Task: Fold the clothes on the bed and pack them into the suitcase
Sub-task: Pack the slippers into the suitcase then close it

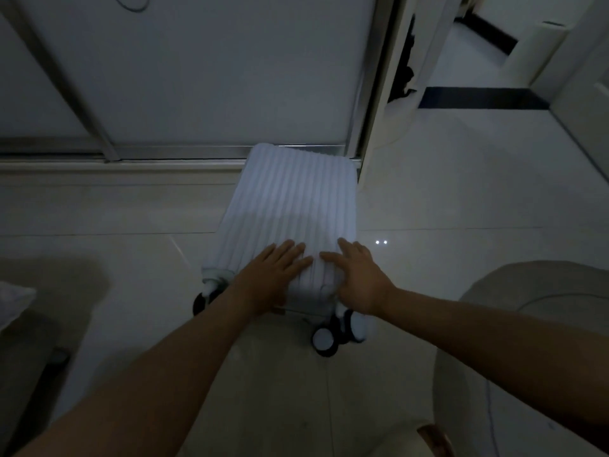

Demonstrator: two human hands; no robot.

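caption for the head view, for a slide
Both hands, left and right, press flat on the closed ribbed white suitcase lying on the tiled floor.

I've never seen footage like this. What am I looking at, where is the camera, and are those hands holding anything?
There is no machine here. A person wears one wide-angle camera on the head, and it looks down along their own arms; this is the only picture. The left hand and the right hand both lie flat, fingers straight, on a pale ribbed suitcase. The suitcase lies shut on the tiled floor, with its wheels towards the person and its far end by a sliding door. Nothing is gripped: the hands only rest on the shell. The room is dim.
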